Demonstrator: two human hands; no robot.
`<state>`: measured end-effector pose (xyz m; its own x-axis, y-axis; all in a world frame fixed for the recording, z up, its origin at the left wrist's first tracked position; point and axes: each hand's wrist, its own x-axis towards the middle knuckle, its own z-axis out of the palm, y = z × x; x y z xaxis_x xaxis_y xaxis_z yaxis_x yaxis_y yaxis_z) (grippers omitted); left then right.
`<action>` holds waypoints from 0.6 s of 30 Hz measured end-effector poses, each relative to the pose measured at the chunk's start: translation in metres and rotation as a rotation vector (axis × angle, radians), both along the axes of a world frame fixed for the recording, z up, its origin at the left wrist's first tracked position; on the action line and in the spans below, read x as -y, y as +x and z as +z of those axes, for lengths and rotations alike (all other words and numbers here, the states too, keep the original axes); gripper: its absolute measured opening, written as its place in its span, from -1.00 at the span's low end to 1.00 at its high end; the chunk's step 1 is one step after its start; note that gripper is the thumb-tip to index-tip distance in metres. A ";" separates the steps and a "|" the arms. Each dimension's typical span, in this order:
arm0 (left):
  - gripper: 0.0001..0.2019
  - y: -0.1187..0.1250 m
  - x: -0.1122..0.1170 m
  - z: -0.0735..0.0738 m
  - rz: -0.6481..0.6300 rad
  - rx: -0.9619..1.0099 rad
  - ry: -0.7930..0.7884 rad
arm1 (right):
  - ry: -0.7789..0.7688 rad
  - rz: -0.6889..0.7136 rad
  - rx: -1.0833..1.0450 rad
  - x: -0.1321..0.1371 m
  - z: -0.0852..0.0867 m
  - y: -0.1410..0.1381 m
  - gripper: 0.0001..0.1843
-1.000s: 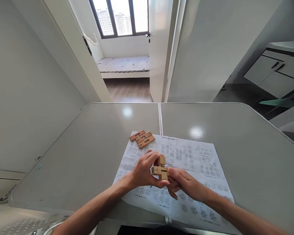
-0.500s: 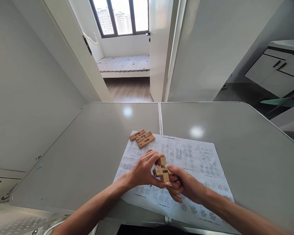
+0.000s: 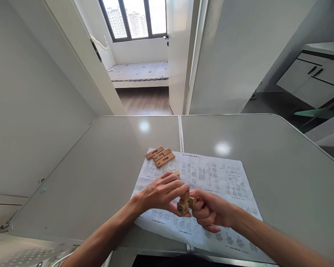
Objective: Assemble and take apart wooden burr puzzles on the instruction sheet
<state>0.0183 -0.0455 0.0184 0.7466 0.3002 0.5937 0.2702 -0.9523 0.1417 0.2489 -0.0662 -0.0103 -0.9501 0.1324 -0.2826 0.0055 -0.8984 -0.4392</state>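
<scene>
A light wooden interlocking block puzzle [image 3: 183, 207] is held between both hands above the printed sheet. My left hand [image 3: 163, 191] wraps over its top and left side, thumb underneath, and hides much of it. My right hand [image 3: 208, 210] grips its right end between thumb and curled fingers. One block end facing me bears a dark letter G. Another pale block end pokes out above the left knuckles. Beyond the hands, several flat reddish wooden pieces [image 3: 164, 160] with slots and printed marks lie together on the sheet's upper left corner.
A large white paper sheet [image 3: 231, 185] with printed diagrams lies across the seam of the grey table [image 3: 100, 178]. Past the table's far edge, a doorway with an open door [image 3: 180, 55] shows a bed [image 3: 140, 72] and a window. Cabinets [image 3: 314, 76] stand at right.
The block puzzle has been turned, so its lettered end now faces me. My left hand has rolled further over its top, while my right hand keeps hold of the right end.
</scene>
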 end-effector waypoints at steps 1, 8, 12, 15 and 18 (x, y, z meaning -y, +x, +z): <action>-0.42 0.000 0.000 0.001 0.001 0.001 0.013 | -0.004 0.011 -0.006 -0.001 -0.001 0.001 -0.42; -0.41 -0.005 -0.003 0.002 0.022 0.049 -0.011 | -0.017 0.106 -0.128 -0.007 -0.011 0.003 -0.40; -0.36 -0.010 -0.007 0.006 0.102 0.083 -0.053 | 0.122 -0.011 -0.157 -0.009 -0.007 0.005 -0.36; -0.32 -0.010 -0.008 0.006 0.218 0.035 -0.115 | 0.403 -0.336 0.002 -0.011 -0.001 0.008 -0.37; -0.35 -0.009 -0.007 0.002 0.268 -0.056 -0.190 | 0.667 -0.554 0.145 -0.016 0.000 0.011 -0.33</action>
